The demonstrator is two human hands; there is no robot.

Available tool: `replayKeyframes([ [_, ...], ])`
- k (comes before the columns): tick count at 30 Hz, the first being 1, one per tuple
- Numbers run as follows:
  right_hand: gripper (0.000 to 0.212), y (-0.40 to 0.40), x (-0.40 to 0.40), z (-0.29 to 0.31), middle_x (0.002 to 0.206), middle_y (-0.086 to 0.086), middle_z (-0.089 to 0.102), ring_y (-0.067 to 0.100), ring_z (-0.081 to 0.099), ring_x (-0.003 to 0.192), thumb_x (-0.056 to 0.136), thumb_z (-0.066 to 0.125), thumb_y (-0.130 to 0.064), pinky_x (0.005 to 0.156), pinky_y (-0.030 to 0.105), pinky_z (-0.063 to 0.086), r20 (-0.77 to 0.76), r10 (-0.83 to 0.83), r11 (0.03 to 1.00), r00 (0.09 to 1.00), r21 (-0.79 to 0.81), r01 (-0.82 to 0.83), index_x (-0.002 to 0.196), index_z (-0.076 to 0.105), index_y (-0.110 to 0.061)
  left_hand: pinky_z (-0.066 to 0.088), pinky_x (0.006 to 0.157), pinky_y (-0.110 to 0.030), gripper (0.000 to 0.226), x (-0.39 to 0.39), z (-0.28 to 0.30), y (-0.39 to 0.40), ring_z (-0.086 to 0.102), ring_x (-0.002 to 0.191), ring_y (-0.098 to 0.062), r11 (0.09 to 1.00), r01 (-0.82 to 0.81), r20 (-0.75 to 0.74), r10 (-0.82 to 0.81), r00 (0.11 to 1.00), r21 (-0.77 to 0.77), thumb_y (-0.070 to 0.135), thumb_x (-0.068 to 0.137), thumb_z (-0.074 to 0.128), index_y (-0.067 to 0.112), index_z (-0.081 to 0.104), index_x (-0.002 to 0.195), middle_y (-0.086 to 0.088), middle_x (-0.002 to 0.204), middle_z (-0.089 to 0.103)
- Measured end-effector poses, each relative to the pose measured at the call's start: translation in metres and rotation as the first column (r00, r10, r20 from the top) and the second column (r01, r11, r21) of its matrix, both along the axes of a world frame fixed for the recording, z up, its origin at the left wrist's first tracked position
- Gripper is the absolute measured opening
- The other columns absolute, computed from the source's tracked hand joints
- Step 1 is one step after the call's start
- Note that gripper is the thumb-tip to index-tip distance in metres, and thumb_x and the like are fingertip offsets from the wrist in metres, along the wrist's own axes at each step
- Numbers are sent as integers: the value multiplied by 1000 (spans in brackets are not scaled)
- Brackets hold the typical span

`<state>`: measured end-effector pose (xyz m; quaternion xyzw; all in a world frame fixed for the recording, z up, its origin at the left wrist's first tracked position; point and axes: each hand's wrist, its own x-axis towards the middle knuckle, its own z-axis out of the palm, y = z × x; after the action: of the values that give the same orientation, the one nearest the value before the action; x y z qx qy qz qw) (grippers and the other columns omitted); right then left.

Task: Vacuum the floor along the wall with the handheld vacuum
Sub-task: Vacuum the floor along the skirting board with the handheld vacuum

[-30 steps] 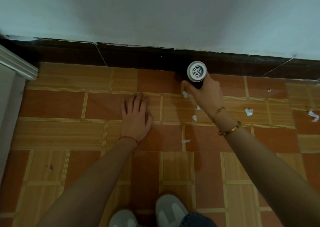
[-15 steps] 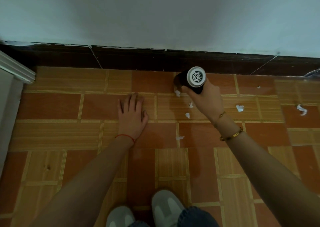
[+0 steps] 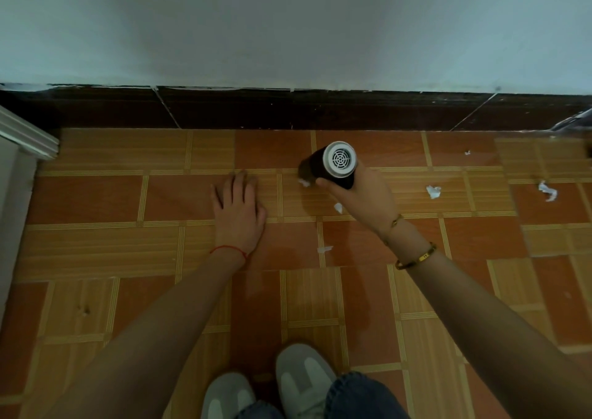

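Observation:
My right hand (image 3: 362,197) grips a black handheld vacuum (image 3: 331,165) whose white round vented end faces up; its nozzle end points down-left at the orange tiled floor (image 3: 96,201). A white paper scrap (image 3: 304,182) lies right at the nozzle, another scrap (image 3: 338,207) just under my hand, and a third (image 3: 324,249) nearer to me. My left hand (image 3: 237,209) rests flat on the floor, fingers apart, left of the vacuum. The dark skirting board (image 3: 288,109) runs under the pale wall (image 3: 288,28), a tile's width beyond the vacuum.
More paper scraps lie to the right: one (image 3: 433,191), one (image 3: 547,191) and a tiny one (image 3: 467,153). A white door frame (image 3: 22,143) stands at the left edge. My grey shoes (image 3: 301,377) are at the bottom.
My right hand has drawn the vacuum away from the skirting board toward me and slightly left, over the scraps. Two scraps near it are gone from view. My left hand stays flat.

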<state>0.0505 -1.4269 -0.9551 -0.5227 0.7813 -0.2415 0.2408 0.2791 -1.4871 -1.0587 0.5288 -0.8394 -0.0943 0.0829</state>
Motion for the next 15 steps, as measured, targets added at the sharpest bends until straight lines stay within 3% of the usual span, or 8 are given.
replayKeyframes([
  [4,64,3,-8,1,116,-1,67,15,62,106,82,68,-51,80,23,48,30,-80,996,996,-22,81,132,50,-16,18,118,-64,53,-6,2,5,33,142,-35,999,-39,-29,39,999,13,30,92,33,10,44,139,-16,149,42],
  [8,55,9,-7,0,92,-10,64,14,65,88,82,67,-53,66,16,42,93,-70,997,993,29,68,123,54,-19,16,119,-63,54,-14,2,11,32,142,-36,1000,-18,-45,18,999,10,30,94,32,11,42,143,-16,149,41],
  [11,53,12,-4,-1,90,-13,62,6,62,83,81,67,-55,63,14,40,90,-59,998,994,21,57,119,58,-19,13,120,-64,56,-18,1,14,28,145,-36,999,-11,-26,12,1000,32,32,95,30,11,40,146,-17,151,39],
  [15,65,15,0,-4,102,-5,68,10,64,93,77,62,-64,74,30,55,59,29,997,998,71,-33,123,56,-18,12,120,-64,54,-15,-1,14,26,147,-35,999,-9,-30,10,999,45,32,97,30,11,39,146,-16,153,36],
])
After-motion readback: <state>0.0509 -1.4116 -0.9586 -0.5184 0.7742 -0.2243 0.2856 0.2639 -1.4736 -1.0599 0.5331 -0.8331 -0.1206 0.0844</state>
